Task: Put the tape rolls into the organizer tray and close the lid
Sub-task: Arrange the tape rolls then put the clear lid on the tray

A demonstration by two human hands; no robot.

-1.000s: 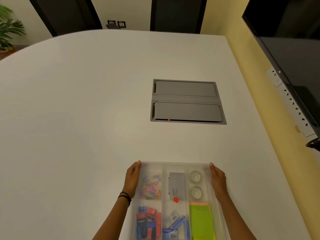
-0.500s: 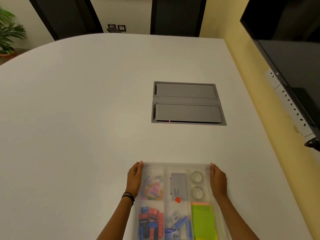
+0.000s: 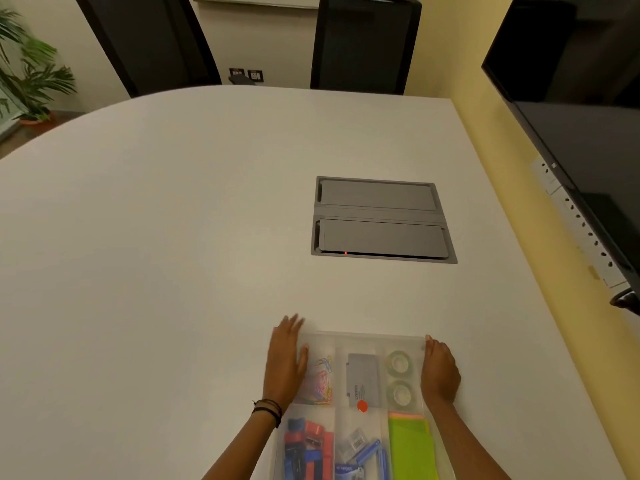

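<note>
Smooth white table [image 3: 173,271] bears translucent plastic organizer tray [image 3: 360,339], lid shut.

White table [image 3: 173,237], yellow wall [image 3: 485,133], dark chairs [image 3: 363,46], potted plant [image 3: 31,74].

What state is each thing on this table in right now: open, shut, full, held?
Organizer tray: lid down, every compartment filled.
Tape rolls: both inside, far right compartment.
Left hand: flat on the lid.
Right hand: on the tray's right edge.
Table hatch: both flaps shut.
</note>
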